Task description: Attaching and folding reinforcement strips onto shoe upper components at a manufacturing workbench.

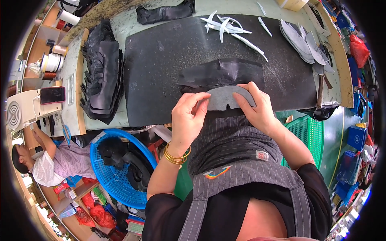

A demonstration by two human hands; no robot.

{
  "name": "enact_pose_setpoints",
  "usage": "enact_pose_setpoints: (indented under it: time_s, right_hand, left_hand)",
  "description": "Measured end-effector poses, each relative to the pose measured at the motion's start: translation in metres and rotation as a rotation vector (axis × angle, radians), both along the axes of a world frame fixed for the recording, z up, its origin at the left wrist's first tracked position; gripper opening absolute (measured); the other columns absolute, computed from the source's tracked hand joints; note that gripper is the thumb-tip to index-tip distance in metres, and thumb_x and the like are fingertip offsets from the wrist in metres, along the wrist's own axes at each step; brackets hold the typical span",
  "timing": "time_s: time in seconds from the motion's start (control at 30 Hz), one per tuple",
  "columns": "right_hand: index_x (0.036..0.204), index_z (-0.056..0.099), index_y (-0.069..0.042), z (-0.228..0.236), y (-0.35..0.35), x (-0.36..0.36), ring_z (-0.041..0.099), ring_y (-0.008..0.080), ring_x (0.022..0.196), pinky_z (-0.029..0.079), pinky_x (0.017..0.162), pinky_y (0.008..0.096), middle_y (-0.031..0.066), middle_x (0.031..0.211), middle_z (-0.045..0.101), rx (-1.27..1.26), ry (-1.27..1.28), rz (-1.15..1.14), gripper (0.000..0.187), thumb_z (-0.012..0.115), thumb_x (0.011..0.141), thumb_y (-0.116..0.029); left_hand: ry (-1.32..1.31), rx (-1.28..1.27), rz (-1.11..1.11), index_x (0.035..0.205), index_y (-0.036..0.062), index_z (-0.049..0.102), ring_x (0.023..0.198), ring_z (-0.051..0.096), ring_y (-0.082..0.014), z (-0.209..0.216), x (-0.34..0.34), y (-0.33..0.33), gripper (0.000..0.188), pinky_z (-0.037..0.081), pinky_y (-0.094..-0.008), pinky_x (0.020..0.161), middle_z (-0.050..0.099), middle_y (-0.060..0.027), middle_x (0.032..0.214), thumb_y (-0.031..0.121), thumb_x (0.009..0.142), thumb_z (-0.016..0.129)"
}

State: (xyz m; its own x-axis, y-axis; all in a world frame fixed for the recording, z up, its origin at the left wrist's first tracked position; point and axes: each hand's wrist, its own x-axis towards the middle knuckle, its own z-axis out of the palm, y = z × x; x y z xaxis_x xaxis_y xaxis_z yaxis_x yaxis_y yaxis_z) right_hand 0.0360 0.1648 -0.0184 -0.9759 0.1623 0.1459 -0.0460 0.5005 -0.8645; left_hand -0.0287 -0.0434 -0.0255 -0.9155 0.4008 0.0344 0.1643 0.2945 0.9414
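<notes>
A grey half-moon piece of sheet material (pixel 221 99) with a small notch in its straight edge is held between my hands at the table's front edge. My left hand (pixel 188 117) pinches its left end between thumb and fingers. Closed on the right end is my right hand (pixel 257 107), its thumb lying across the grey surface. Just beyond them a black curved piece (pixel 225 73) lies on the black mat (pixel 157 72). Curved white strips (pixel 230 27) are scattered on the far part of the mat, and several grey curved pieces (pixel 298 43) fan out at the far right.
A thick pile of black pieces (pixel 105 80) stands left of the mat, with another black bundle (pixel 165 13) at the back. Below the table are a blue basket (pixel 96 160) with black pieces and a green basket (pixel 315 138). Another person (pixel 66 162) is at the left, near a phone (pixel 52 95).
</notes>
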Motion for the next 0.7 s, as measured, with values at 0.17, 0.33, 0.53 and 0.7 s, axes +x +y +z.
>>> enact_pose_setpoints:
  time_s: [0.17,0.33,0.53,0.7]
  right_hand:
    - [0.109,0.06,0.001,-0.002,-0.002,0.0,0.069,0.0398,0.09,0.055,0.077,0.0414,0.0215,0.096,0.069,0.057,0.034,-0.014,0.022,0.067,0.094,-0.013]
    - [0.108,0.061,0.001,-0.002,-0.001,-0.001,0.07,0.0365,0.089,0.054,0.076,0.0404,0.0207,0.095,0.069,0.04,0.009,-0.031,0.022,0.068,0.094,-0.014]
    - [0.113,0.062,0.002,0.015,0.021,-0.017,0.066,0.0142,0.093,0.055,0.081,0.0355,0.0138,0.099,0.071,-0.503,-0.364,-0.02,0.039,0.08,0.086,-0.019]
    - [0.126,0.059,0.003,0.011,0.015,-0.003,0.066,0.0337,0.106,0.054,0.095,0.0395,0.0171,0.118,0.066,0.327,0.261,0.136,0.057,0.079,0.075,-0.009]
  left_hand:
    - [0.329,-0.205,0.007,0.106,0.0046,0.073,0.079,0.063,-0.0155,0.0,0.003,0.009,0.02,0.052,-0.0283,0.071,0.066,-0.0041,0.094,-0.001,0.087,0.073]
    - [0.779,-0.452,0.064,0.114,0.0089,0.072,0.114,0.056,-0.0305,0.003,0.015,0.011,0.036,0.047,-0.0419,0.096,0.061,-0.0123,0.121,-0.001,0.079,0.074]
    - [0.701,-0.283,-0.267,0.135,-0.0028,0.055,0.128,0.056,-0.033,0.011,0.004,0.029,0.057,0.046,-0.0445,0.104,0.057,-0.02,0.139,-0.004,0.079,0.065]
    - [0.813,-0.28,-0.067,0.128,-0.0028,0.061,0.093,0.073,-0.0285,0.006,0.003,0.047,0.05,0.057,-0.0375,0.081,0.073,-0.0156,0.106,-0.007,0.078,0.063]
